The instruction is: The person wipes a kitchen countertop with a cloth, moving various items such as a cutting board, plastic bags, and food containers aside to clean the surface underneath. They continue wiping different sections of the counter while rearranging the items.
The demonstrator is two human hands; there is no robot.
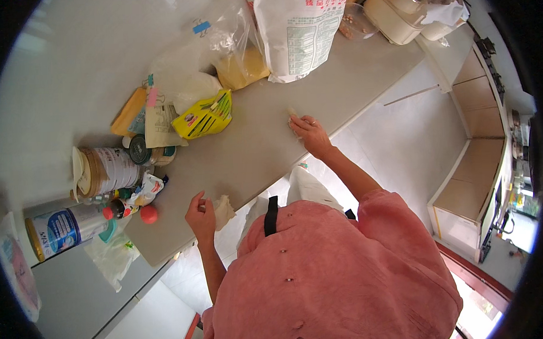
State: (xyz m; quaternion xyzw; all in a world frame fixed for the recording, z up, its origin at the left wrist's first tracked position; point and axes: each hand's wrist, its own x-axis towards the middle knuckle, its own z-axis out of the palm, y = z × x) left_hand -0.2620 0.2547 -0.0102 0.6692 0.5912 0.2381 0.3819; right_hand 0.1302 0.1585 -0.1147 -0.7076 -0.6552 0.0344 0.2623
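My right hand (308, 133) rests on the grey-brown countertop (252, 145) near its front edge. Its fingers press on a small pale, crumpled piece (293, 122), which looks like a cloth or tissue and is mostly covered by the hand. At the front edge further left is my left hand (201, 219), its fingers curled, the palm side partly hidden. Right beside it lies a crumpled beige cloth or paper (223, 212) at the counter's edge; whether the left hand touches it is not clear.
Along the wall stand a large white printed sack (300, 34), clipped plastic bags (241, 65), a yellow packet (204, 116), a dark-lidded jar (140, 149), tins (54, 233) and a red-capped bottle (120, 209). At the far right are a clear bowl (357, 22) and a beige appliance (394, 17).
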